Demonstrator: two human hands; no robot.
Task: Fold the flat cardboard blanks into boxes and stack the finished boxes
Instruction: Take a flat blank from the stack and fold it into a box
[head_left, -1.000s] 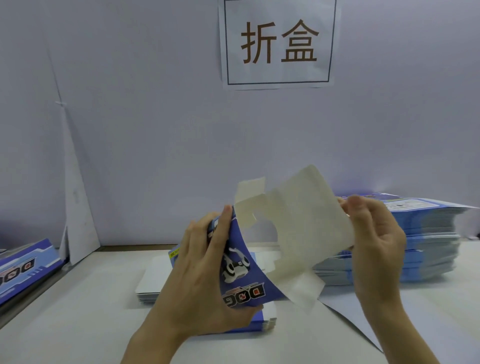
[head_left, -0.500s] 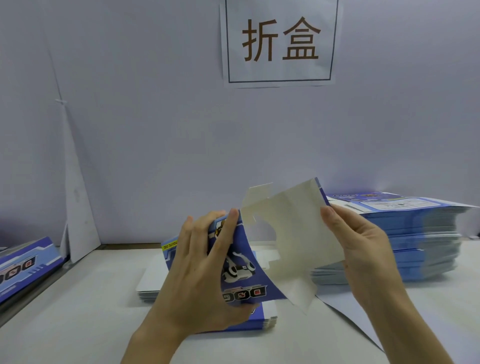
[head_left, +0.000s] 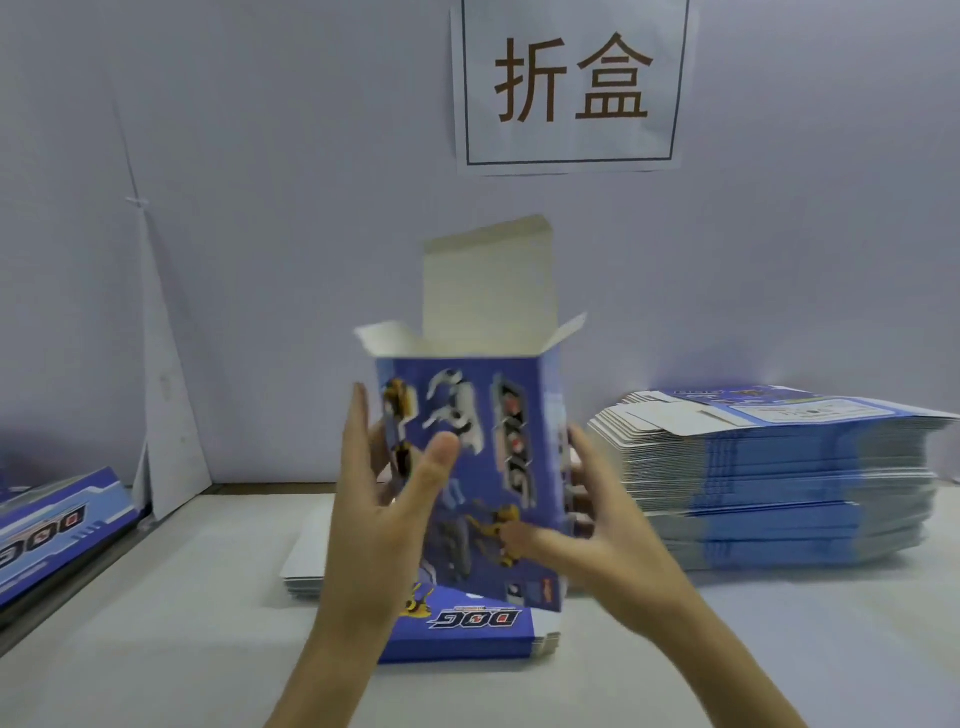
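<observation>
Since the look before, the bent blank has popped up into a box (head_left: 467, 467), and both hands have slid down to its sides.

Far left, a done box (head_left: 57, 525) lies on its side. I think it is one that got made, and I see only part of it.

Next comes the left hand (head_left: 384, 509). It grips the box, with its thumb on the front and its fingers behind the left side.

The box stands up tall in the air, over the desk (head_left: 182, 597), between the two hands. Its top is open, and the lid flap (head_left: 488, 280) sticks straight up. I cannot tell if the bottom is shut.

The right hand (head_left: 602, 540) grips the other side, thumb on the front. It is a bit blurry.

Under the box lies a small pile (head_left: 467, 634) of blanks. To the right sits a big pile (head_left: 779, 493) of flat blanks.

So this box looks about half made. The top still needs tucking in, and then the box goes on a stack. Lots of blanks are left, so the job looks far from over.
</observation>
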